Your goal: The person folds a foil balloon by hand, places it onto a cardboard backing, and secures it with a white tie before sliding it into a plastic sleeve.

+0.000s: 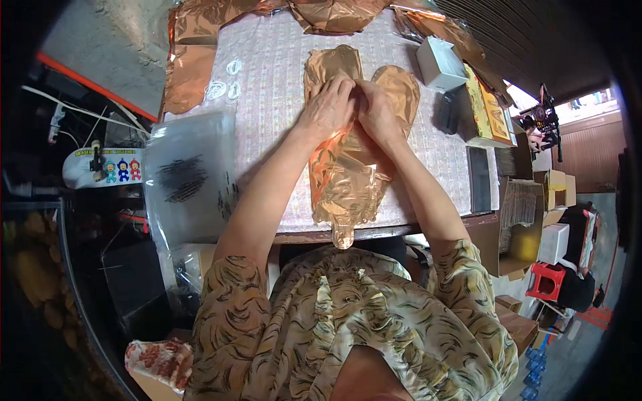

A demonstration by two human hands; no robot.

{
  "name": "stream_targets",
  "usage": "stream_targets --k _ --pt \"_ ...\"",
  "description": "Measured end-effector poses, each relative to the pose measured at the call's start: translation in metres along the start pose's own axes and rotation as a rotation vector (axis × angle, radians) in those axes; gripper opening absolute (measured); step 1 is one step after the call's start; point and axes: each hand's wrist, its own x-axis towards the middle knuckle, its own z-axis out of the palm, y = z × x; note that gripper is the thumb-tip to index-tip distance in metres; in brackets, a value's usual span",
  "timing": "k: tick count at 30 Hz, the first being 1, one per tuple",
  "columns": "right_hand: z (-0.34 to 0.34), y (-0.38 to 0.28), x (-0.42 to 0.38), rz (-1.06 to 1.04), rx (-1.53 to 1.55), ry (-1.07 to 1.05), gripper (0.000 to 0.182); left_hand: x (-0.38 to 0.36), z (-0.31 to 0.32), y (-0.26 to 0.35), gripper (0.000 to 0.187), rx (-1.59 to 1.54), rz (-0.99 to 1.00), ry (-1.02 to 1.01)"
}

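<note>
A flat, copper-coloured foil balloon lies lengthwise on the patterned tablecloth. Its narrow tab hangs over the near table edge, and a rounded lobe spreads out to the right. My left hand has its fingers bent and pressed on the upper part of the foil. Close beside it, my right hand pinches the foil near the middle. The fingertips of both hands nearly meet, and what lies exactly between them is hidden.
More copper foil lies along the far and left edges. Clear plastic bags cover the left corner, with white string loops above. A white box, yellow box and dark object stand right. Cartons sit beyond the table.
</note>
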Motion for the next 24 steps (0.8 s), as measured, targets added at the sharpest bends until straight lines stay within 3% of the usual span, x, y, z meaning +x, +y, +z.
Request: stream_targets --k 2,9,12,14,17,21,24 --pt "0.001 0.003 -0.002 -0.069 -0.066 0.04 0.034 0.001 -0.002 0.001 0.031 0.026 -0.001 -0.011" --pt "-0.001 0.0 -0.002 -0.025 -0.08 -0.004 0.025 0.007 -0.012 0.002 0.024 -0.071 -0.078 -0.057" --pt "0.0 0.002 -0.005 -0.02 -0.114 -0.033 0.024 0.005 -0.032 -0.004 0.022 -0.205 -0.015 0.048" --pt "-0.001 0.002 -0.006 -0.015 -0.111 -0.018 0.024 -0.009 -0.053 -0.011 0.026 -0.101 -0.143 -0.01" --pt "-0.003 0.003 -0.006 -0.039 -0.098 -0.033 0.026 -0.031 -0.067 -0.017 0.033 0.086 -0.093 -0.026" --pt "-0.001 0.003 -0.009 -0.053 -0.098 -0.047 0.03 -0.046 -0.068 -0.012 0.048 0.255 -0.079 -0.204" --pt "-0.001 0.003 -0.011 -0.068 -0.1 -0.051 0.032 -0.051 -0.065 -0.013 0.053 0.241 -0.067 -0.215"
